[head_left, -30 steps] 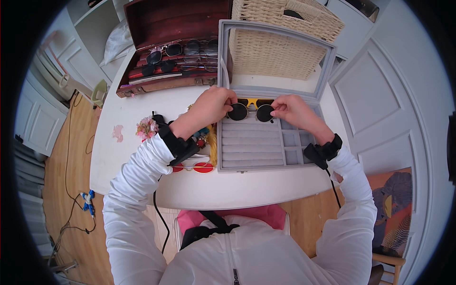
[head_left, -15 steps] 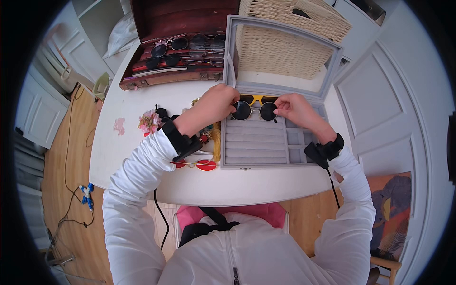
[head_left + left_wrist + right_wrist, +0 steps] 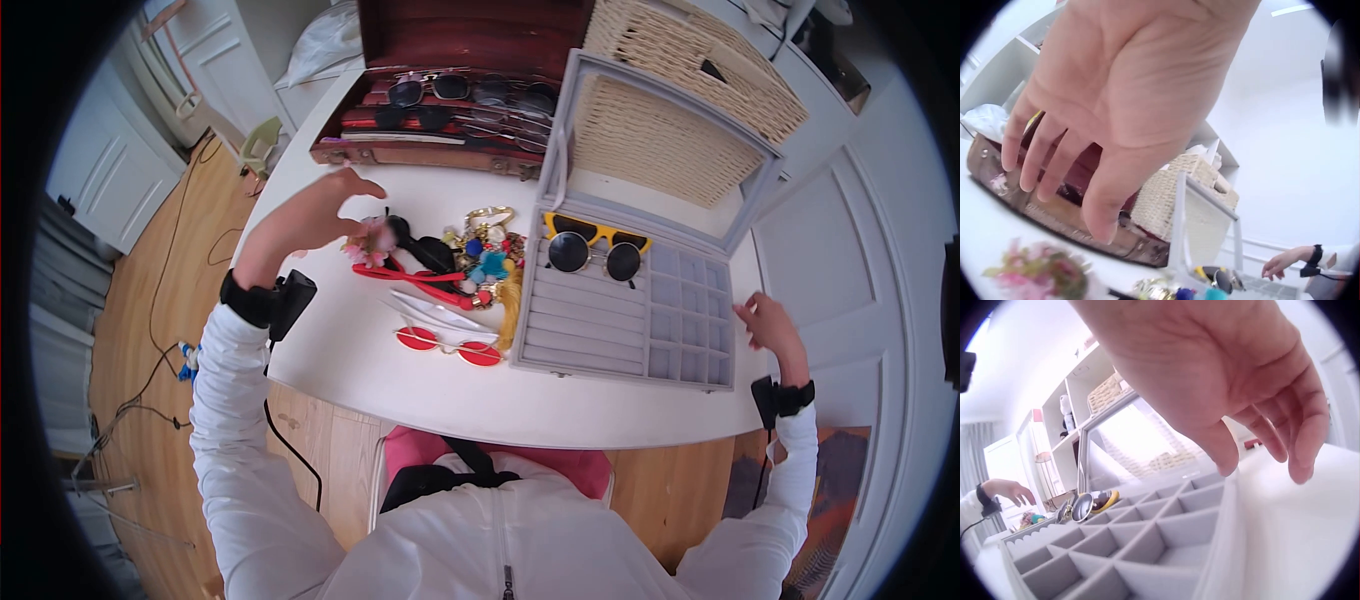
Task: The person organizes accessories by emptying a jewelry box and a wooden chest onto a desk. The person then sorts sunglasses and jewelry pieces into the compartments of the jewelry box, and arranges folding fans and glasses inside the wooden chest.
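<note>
In the head view, round dark sunglasses [image 3: 595, 257] lie in the grey jewellery box [image 3: 626, 372], just in front of yellow-framed sunglasses [image 3: 597, 229]. My left hand [image 3: 312, 215] hangs above the table's left part, near a pink flower piece [image 3: 368, 243], holding nothing; the left wrist view shows its fingers [image 3: 1054, 156] spread and loosely bent. Off the box's right side is my right hand [image 3: 772, 328], empty too, its fingers [image 3: 1300, 434] relaxed in the right wrist view.
A red case [image 3: 420, 152] of glasses and a wicker basket [image 3: 690, 70] stand at the back. Beads, red glasses [image 3: 450, 347] and a yellow tassel [image 3: 510, 305] lie left of the box on the white table [image 3: 420, 405].
Both hands have let go of the round sunglasses, which stay in the box. The left hand has moved left, the right hand right and nearer the body. The head view has shifted.
</note>
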`<action>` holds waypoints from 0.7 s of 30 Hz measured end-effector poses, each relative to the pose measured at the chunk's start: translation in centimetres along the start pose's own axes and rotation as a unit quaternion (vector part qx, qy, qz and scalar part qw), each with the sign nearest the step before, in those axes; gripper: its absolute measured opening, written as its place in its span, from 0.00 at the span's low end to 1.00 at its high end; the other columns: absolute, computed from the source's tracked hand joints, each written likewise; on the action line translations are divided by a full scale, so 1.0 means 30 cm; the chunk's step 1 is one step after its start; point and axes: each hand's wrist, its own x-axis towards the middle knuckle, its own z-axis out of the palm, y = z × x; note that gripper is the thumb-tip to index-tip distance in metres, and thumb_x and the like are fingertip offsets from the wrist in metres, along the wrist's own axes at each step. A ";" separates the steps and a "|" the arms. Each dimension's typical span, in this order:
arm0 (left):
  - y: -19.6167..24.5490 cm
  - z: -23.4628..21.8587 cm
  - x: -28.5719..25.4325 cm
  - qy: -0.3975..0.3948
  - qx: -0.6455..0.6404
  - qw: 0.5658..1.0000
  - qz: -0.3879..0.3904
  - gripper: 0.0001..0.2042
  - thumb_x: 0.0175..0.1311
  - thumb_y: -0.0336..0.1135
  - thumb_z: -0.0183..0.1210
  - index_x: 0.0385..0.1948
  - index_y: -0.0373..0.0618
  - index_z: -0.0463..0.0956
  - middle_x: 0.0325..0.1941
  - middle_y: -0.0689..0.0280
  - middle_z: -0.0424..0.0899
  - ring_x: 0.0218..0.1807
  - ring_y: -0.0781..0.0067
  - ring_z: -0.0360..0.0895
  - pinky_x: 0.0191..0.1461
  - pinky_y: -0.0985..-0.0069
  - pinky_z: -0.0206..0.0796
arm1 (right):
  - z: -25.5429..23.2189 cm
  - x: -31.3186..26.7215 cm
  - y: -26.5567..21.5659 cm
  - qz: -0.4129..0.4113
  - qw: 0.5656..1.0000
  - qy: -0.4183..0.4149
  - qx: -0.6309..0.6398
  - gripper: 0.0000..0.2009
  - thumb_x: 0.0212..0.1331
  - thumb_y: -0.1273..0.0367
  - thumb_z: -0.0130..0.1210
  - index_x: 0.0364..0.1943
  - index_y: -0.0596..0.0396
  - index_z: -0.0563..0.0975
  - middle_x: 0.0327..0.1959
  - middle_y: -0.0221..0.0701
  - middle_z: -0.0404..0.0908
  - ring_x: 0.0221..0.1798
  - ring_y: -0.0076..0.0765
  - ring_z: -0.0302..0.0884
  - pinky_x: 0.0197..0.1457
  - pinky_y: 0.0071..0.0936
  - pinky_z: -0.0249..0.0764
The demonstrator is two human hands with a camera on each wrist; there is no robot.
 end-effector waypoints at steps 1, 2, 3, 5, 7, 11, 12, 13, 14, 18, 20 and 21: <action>-0.017 0.019 0.002 -0.035 -0.017 0.999 0.023 0.19 0.45 0.23 0.62 0.44 0.43 0.76 0.45 0.58 0.76 0.49 0.59 0.73 0.53 0.70 0.64 | 0.023 -0.006 0.001 -0.004 0.997 -0.033 0.070 0.16 0.60 0.62 0.52 0.35 0.66 0.70 0.16 0.39 0.73 0.12 0.33 0.72 0.16 0.29 0.68; -0.026 0.036 0.003 -0.070 -0.037 0.996 0.046 0.20 0.45 0.23 0.61 0.45 0.43 0.76 0.46 0.58 0.75 0.50 0.58 0.72 0.54 0.70 0.63 | 0.040 -0.008 0.001 -0.004 0.988 -0.066 0.138 0.14 0.60 0.64 0.51 0.32 0.66 0.70 0.15 0.38 0.72 0.12 0.32 0.72 0.14 0.28 0.67; -0.016 0.054 0.011 -0.077 -0.053 0.995 0.041 0.18 0.45 0.24 0.58 0.42 0.43 0.77 0.43 0.59 0.76 0.49 0.59 0.72 0.52 0.71 0.64 | 0.055 0.004 0.003 -0.004 0.989 -0.070 0.134 0.14 0.60 0.64 0.51 0.32 0.66 0.70 0.15 0.38 0.72 0.12 0.32 0.72 0.14 0.28 0.67; 0.068 0.066 0.027 -0.093 -0.023 0.995 0.018 0.16 0.45 0.25 0.59 0.41 0.44 0.78 0.42 0.60 0.76 0.49 0.60 0.72 0.52 0.72 0.64 | 0.075 0.032 0.011 -0.054 0.994 -0.048 0.077 0.11 0.60 0.68 0.47 0.29 0.66 0.69 0.14 0.38 0.72 0.11 0.32 0.71 0.13 0.28 0.68; 0.056 0.113 0.042 -0.063 0.044 0.995 0.060 0.10 0.46 0.27 0.59 0.33 0.45 0.81 0.38 0.62 0.77 0.46 0.62 0.73 0.49 0.70 0.65 | 0.066 0.032 -0.001 -0.057 0.995 -0.033 0.073 0.11 0.60 0.69 0.47 0.28 0.66 0.69 0.13 0.38 0.71 0.11 0.33 0.71 0.14 0.28 0.68; 0.029 0.187 0.063 -0.003 0.079 0.992 0.100 0.06 0.47 0.25 0.58 0.28 0.40 0.78 0.33 0.58 0.79 0.39 0.56 0.76 0.43 0.63 0.67 | 0.074 0.044 -0.008 -0.070 0.996 -0.008 0.054 0.11 0.60 0.69 0.46 0.28 0.67 0.69 0.12 0.39 0.71 0.09 0.34 0.70 0.13 0.29 0.68; 0.053 0.162 0.062 0.001 0.077 0.992 0.102 0.06 0.47 0.25 0.58 0.28 0.40 0.78 0.33 0.58 0.79 0.39 0.56 0.76 0.43 0.63 0.67 | 0.058 0.032 -0.031 -0.070 0.996 -0.004 0.052 0.11 0.60 0.69 0.46 0.28 0.67 0.69 0.12 0.39 0.71 0.09 0.34 0.70 0.13 0.29 0.68; 0.094 0.112 0.052 -0.008 0.032 0.999 0.027 0.06 0.48 0.24 0.57 0.29 0.39 0.77 0.31 0.57 0.79 0.37 0.55 0.76 0.41 0.63 0.67 | 0.040 0.007 -0.067 -0.056 0.998 -0.002 0.014 0.11 0.60 0.69 0.47 0.30 0.67 0.70 0.15 0.41 0.73 0.12 0.36 0.72 0.17 0.31 0.70; 0.117 0.088 0.048 -0.019 -0.014 0.999 -0.048 0.05 0.50 0.24 0.55 0.29 0.38 0.77 0.29 0.56 0.79 0.35 0.53 0.77 0.39 0.63 0.68 | 0.028 -0.006 -0.084 -0.041 0.999 0.000 -0.023 0.11 0.60 0.68 0.48 0.33 0.67 0.70 0.19 0.44 0.75 0.16 0.37 0.75 0.21 0.33 0.72; 0.086 0.040 0.068 0.227 -0.078 0.966 0.095 0.07 0.54 0.22 0.51 0.34 0.37 0.75 0.30 0.53 0.80 0.34 0.53 0.78 0.38 0.67 0.68 | -0.053 -0.098 -0.311 -0.193 0.948 0.253 -0.003 0.18 0.57 0.66 0.55 0.48 0.62 0.68 0.46 0.46 0.73 0.42 0.44 0.75 0.46 0.38 0.71; 0.183 -0.027 0.068 0.222 -0.076 0.967 0.099 0.09 0.55 0.21 0.50 0.37 0.35 0.73 0.29 0.54 0.80 0.32 0.58 0.78 0.37 0.70 0.68 | -0.086 -0.181 -0.484 -0.322 0.897 0.295 0.069 0.22 0.55 0.67 0.56 0.53 0.60 0.67 0.49 0.44 0.72 0.44 0.46 0.73 0.47 0.36 0.70; 0.243 -0.048 0.072 0.217 -0.078 0.968 0.104 0.10 0.55 0.21 0.50 0.40 0.33 0.71 0.29 0.55 0.79 0.31 0.64 0.79 0.36 0.73 0.68 | -0.093 -0.204 -0.567 -0.433 0.831 0.346 0.043 0.23 0.54 0.67 0.57 0.54 0.58 0.67 0.49 0.43 0.71 0.44 0.47 0.73 0.47 0.36 0.70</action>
